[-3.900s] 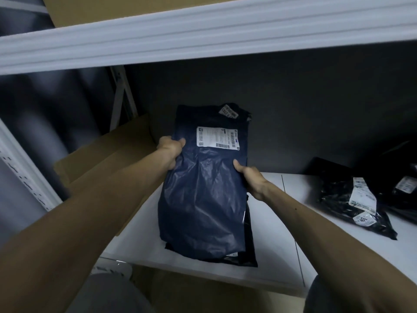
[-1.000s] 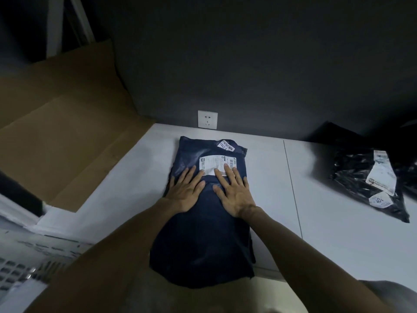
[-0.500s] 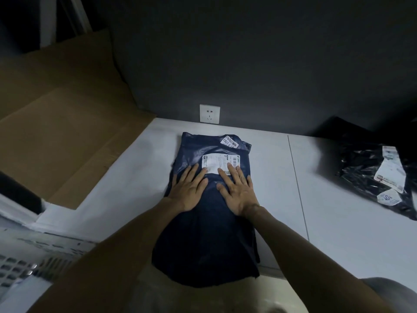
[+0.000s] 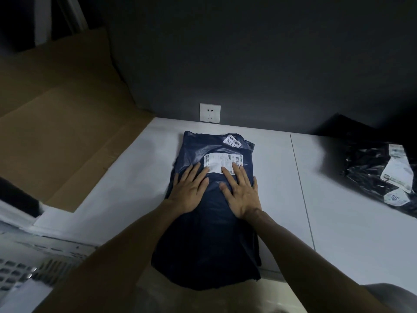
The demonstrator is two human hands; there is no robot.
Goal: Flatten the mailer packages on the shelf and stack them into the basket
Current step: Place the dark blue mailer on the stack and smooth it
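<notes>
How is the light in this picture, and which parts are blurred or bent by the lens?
Head view: dim light, dark wall nearly black; faint sheen on the dark blue plastic mailer under the flat left hand and right hand, its white label bright; the glossy black plastic mailer at the right edge glints and looks smeared; the white shelf's seam bows.

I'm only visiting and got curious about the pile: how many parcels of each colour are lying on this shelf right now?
Navy blue mailer: 1
Black mailer: 1 that shows plainly; the dark corner behind it may hide more
Total: 2
</notes>
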